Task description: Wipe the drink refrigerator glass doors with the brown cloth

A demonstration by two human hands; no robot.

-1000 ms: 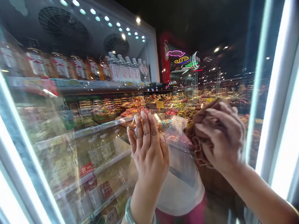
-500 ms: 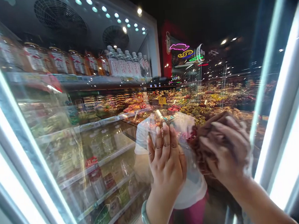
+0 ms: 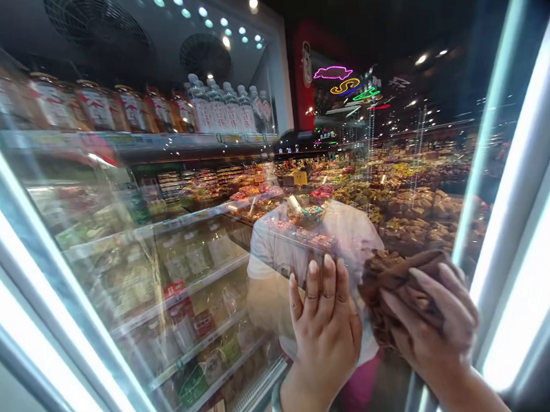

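Observation:
Flat against the glass door [image 3: 211, 235] of a lit cooler rests my left hand [image 3: 326, 331], its fingers stretched up and nothing in it. A pale bangle [image 3: 278, 406] circles that wrist. To the right, my right hand [image 3: 434, 320] grips a bunched brown cloth [image 3: 412, 278] and presses it to the same glass. The cloth's folds show left of and above the fingers. A person's reflection in a white top [image 3: 277, 243] and pink bottoms overlaps both hands in the glass.
Bottles with amber contents [image 3: 98, 108] and clear bottles [image 3: 223, 109] line the cooler's upper shelf. Packaged goods stand on lower shelves. Bright light tubes [image 3: 533, 257] run along the right side, more [image 3: 33, 323] along the left. Heaps of goods [image 3: 406, 203] and neon signs appear mirrored.
Both hands sit lower in the view, the left also slightly further right. The brown cloth has slid down the glass with my right hand.

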